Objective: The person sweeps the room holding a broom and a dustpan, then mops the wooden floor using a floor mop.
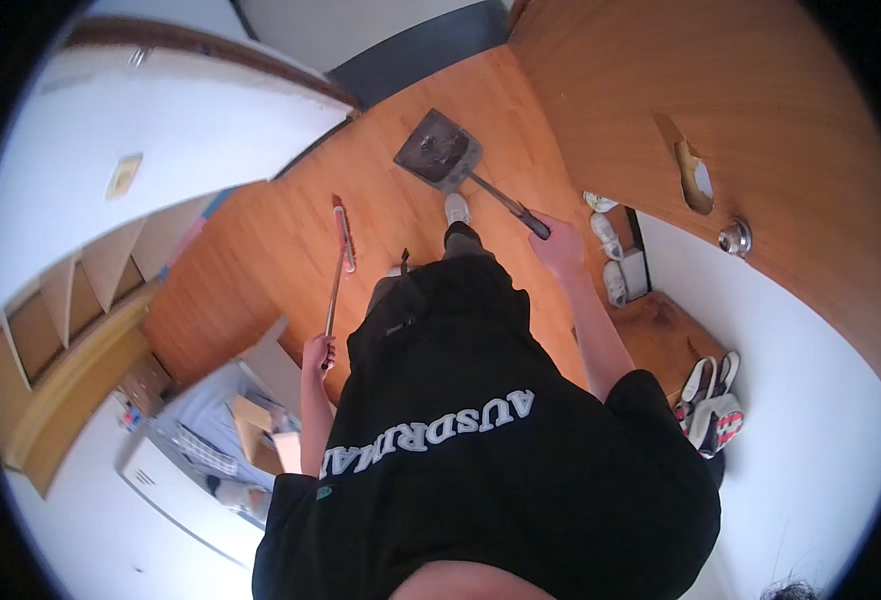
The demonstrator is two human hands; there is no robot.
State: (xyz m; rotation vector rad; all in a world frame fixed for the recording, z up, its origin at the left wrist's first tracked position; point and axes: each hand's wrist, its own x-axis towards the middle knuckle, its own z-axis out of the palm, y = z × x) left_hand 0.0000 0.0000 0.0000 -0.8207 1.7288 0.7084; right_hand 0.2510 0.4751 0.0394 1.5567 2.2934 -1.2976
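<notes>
My left hand [321, 354] is closed round the handle of a broom [345, 240]. The broom's red and white head is low over the wooden floor, to the left of my feet; whether it touches the floor I cannot tell. In my right hand [558, 246] is the dark handle end of a dustpan [439, 150]. Its grey pan lies ahead of my shoe [457, 208], with some dark debris visible inside. Broom and dustpan are apart from each other.
Shoes [609, 240] stand along the right wall beside the wooden door [681, 110], with sandals [711, 410] nearer me. At the left are a shelf [71, 300] and an open cardboard box [253, 425]. A dark threshold [426, 52] crosses the floor ahead.
</notes>
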